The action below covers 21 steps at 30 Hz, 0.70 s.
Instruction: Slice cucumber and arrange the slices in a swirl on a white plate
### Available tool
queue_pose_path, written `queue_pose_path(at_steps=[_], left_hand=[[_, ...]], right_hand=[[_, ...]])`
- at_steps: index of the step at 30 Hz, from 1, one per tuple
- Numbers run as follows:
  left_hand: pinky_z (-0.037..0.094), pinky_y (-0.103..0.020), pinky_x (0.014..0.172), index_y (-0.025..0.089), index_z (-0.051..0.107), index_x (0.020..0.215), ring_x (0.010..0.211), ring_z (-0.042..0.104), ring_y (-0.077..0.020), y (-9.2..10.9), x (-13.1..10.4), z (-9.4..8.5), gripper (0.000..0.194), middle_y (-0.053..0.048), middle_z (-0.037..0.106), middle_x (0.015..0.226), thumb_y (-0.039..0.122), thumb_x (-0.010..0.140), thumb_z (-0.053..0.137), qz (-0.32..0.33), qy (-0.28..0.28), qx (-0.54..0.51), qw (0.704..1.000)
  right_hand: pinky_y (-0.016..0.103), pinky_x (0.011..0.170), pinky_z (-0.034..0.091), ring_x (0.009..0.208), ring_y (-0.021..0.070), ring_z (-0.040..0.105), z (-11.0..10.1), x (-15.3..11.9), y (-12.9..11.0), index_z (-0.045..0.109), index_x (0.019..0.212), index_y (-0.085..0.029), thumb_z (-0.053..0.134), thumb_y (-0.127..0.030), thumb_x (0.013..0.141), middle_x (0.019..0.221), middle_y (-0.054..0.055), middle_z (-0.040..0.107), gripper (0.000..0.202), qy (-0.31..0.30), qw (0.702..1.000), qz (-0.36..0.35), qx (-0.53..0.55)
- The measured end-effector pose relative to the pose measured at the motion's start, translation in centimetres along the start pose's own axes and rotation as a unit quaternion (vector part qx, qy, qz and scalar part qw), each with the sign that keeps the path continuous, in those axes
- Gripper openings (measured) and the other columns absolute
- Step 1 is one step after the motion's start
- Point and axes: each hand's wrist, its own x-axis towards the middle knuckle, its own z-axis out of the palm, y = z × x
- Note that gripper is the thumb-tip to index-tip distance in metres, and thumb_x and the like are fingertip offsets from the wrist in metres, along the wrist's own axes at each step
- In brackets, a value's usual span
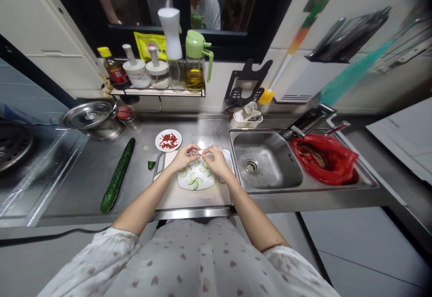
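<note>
My left hand (186, 156) and my right hand (215, 159) meet above the far part of a white squarish plate (182, 182). Thumb and fingertips are pinched on both, close together. A tiny reddish spot shows between them, too small to name. Thin cucumber slices (195, 181) lie on the plate in curved pinwheel patterns; the hands partly cover the far ones. Under the plate is a light cutting board (221, 198) with a grey edge. Just beyond my left hand, a small round white dish (178, 137) holds chopped red bits (168, 141).
Left of the board lie a whole cucumber (118, 175), a cucumber end (151, 165) and a pale slice (146, 147). Behind stand a lidded pot (97, 119) and a jar (130, 119). At right are the sink (270, 162) and a red bag (332, 171). A condiment shelf (158, 92) overhangs the counter.
</note>
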Motion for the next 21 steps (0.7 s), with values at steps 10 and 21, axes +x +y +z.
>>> queue_pose_path(at_steps=[10, 21], left_hand=[[0.039, -0.022, 0.062, 0.015, 0.061, 0.095, 0.063, 0.048, -0.0087, 0.2, -0.5, 0.9, 0.037, 0.001, 0.058, 0.074, 0.037, 0.068, 0.072, 0.004, -0.019, -0.018, 1.0], [0.038, -0.022, 0.06, 0.018, 0.063, 0.092, 0.06, 0.048, -0.0093, -3.2, -0.7, 1.7, 0.026, 0.003, 0.062, 0.073, 0.03, 0.069, 0.066, -0.074, 0.01, 0.116, 0.99]], right_hand=[[0.034, 0.09, 0.036, 0.095, 0.0206, 0.05, 0.5, -0.4, 1.3, 0.062, 0.077, -0.021, 0.057, -0.023, 0.083, 0.09, 0.003, 0.06, 0.008, -0.022, 1.0, -0.009, 0.012], [0.032, 0.084, 0.036, 0.094, 0.0214, 0.045, 1.2, -2.4, 4.2, 0.064, 0.076, -0.02, 0.055, -0.025, 0.085, 0.091, 0.005, 0.058, 0.014, -0.032, 0.994, 0.066, -0.079]])
